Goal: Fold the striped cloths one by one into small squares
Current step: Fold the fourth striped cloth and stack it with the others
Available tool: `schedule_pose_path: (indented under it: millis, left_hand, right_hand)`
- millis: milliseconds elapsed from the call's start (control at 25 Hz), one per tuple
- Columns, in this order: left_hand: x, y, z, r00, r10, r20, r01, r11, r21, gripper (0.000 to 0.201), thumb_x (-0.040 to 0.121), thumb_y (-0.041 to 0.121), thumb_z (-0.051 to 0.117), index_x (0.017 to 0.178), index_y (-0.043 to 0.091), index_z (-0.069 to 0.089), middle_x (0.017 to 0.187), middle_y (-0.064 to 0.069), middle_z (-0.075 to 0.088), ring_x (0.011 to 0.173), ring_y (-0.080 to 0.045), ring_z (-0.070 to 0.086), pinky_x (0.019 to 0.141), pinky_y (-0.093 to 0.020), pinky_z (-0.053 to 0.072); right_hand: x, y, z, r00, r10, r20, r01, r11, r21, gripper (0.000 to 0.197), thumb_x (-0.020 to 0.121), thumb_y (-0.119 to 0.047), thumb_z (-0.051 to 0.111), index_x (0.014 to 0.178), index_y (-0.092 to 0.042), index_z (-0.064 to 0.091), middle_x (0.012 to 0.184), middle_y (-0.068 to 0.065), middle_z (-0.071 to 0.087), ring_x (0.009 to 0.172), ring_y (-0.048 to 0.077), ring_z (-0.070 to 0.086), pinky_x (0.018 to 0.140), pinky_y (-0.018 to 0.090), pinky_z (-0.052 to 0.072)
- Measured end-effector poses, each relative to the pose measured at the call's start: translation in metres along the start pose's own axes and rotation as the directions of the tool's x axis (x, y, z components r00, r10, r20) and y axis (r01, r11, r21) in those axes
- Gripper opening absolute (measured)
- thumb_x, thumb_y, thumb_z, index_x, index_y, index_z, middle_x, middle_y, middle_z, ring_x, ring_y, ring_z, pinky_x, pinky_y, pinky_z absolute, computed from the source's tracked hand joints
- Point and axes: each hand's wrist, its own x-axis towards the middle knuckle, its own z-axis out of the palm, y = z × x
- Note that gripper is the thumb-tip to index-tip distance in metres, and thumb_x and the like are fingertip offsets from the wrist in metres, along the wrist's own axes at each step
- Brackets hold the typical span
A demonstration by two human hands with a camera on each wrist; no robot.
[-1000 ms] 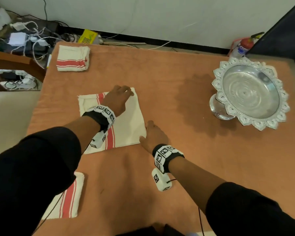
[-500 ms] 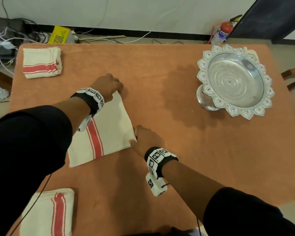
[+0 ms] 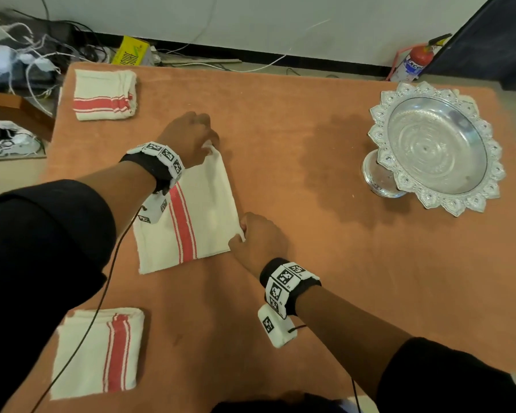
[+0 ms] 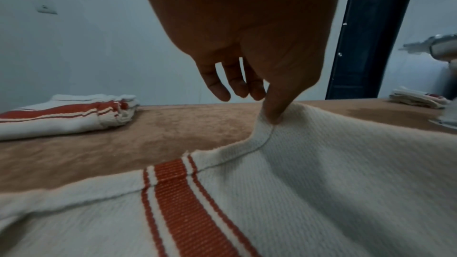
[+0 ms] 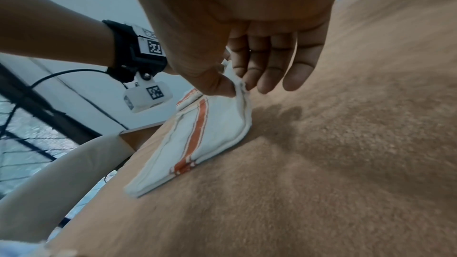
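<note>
You wear black long sleeves (image 3: 42, 239) on both arms, pushed up so the forearms are bare. Each wrist carries a black strap ringed with white square tiles printed with black coded markers: the left band (image 3: 158, 159) and the right band (image 3: 286, 286). Under each hangs a small white camera block (image 3: 276, 327) bearing the same kind of marker, fixed by a screw and fed by a thin black cable (image 3: 102, 296) trailing back along your arm.
</note>
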Motion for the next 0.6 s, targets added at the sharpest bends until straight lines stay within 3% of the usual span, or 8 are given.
schedule_pose_path:
  millis: [160,240,320,440,600]
  left_hand:
    - [-0.035,-0.01,-0.014,0.98,-0.188,-0.069,0.169,0.961,-0.218,0.028,0.083,0.019,0.062,0.101,0.031,0.08,0.082,0.001,0.076,0.077,-0.029,0.067,0.077,-0.042,0.058]
    - [-0.059,-0.022,-0.014,0.942,-0.322,-0.097,0.265,0.888,-0.376,0.031,0.081,0.014,0.057,0.093,0.03,0.08,0.079,0.002,0.077,0.069,-0.026,0.068,0.073,-0.039,0.059]
    - [-0.081,-0.034,-0.011,0.875,-0.479,-0.074,0.357,0.74,-0.57,0.029,0.081,0.018,0.056,0.09,0.031,0.08,0.079,0.004,0.078,0.068,-0.022,0.072,0.072,-0.037,0.062]
    - [-0.112,-0.047,-0.004,0.789,-0.614,-0.027,0.354,0.489,-0.797,0.013,0.089,0.022,0.071,0.095,0.023,0.082,0.084,-0.004,0.079,0.075,-0.024,0.077,0.072,-0.041,0.065]
    - [-0.144,-0.061,0.011,0.711,-0.702,0.039,0.354,0.31,-0.883,0.014,0.087,0.009,0.075,0.092,0.02,0.081,0.083,-0.017,0.077,0.08,-0.034,0.077,0.074,-0.043,0.066]
  right_hand:
    - [-0.014,-0.022,0.014,0.968,-0.213,-0.136,0.21,0.977,-0.037,0.014,0.081,-0.033,0.058,0.092,-0.025,0.056,0.09,-0.009,0.057,0.08,0.014,0.052,0.063,0.032,0.043]
    - [-0.018,-0.037,0.024,0.941,-0.32,-0.111,0.319,0.947,-0.026,0.013,0.083,-0.031,0.057,0.095,-0.027,0.054,0.092,-0.01,0.058,0.08,0.014,0.053,0.063,0.033,0.046]
    - [-0.019,-0.053,0.034,0.907,-0.416,-0.068,0.414,0.91,-0.031,0.015,0.084,-0.028,0.058,0.099,-0.027,0.056,0.092,-0.009,0.058,0.079,0.016,0.054,0.061,0.035,0.047]
    - [-0.018,-0.073,0.051,0.854,-0.519,-0.023,0.517,0.854,-0.063,0.019,0.083,-0.023,0.062,0.102,-0.023,0.061,0.092,-0.005,0.06,0.079,0.02,0.057,0.059,0.034,0.047]
    - [-0.014,-0.091,0.069,0.814,-0.577,0.061,0.581,0.807,-0.107,0.016,0.083,-0.021,0.062,0.098,-0.02,0.064,0.091,-0.001,0.061,0.08,0.023,0.058,0.057,0.033,0.042]
